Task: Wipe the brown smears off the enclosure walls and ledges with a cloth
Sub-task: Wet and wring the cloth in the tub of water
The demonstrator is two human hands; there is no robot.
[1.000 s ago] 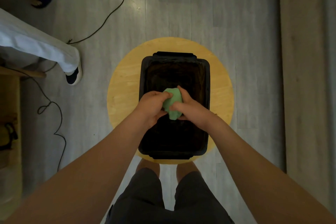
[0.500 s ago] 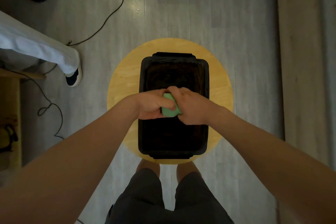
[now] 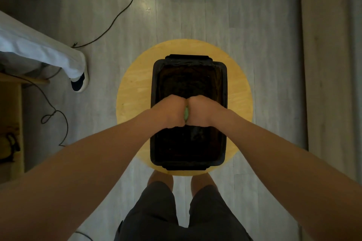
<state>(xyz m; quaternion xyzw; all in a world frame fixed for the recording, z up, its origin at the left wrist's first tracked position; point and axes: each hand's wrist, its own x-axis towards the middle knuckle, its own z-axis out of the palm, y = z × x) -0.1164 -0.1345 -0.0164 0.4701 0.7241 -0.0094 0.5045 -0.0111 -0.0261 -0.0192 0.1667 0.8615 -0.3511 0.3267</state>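
The black rectangular plastic enclosure is sitting upright and open-topped on the middle of the round yellow wooden tabletop, its near end reaching the tabletop's near edge and its dark inner walls looking brownish. The pale green cloth is showing only as a thin sliver, squeezed between the left hand and right hand over the enclosure's middle.

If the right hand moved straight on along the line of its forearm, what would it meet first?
Most likely the left hand: the right hand lies against it, with only the crumpled green cloth squeezed between them, above the black rectangular tub. Depth is unclear.
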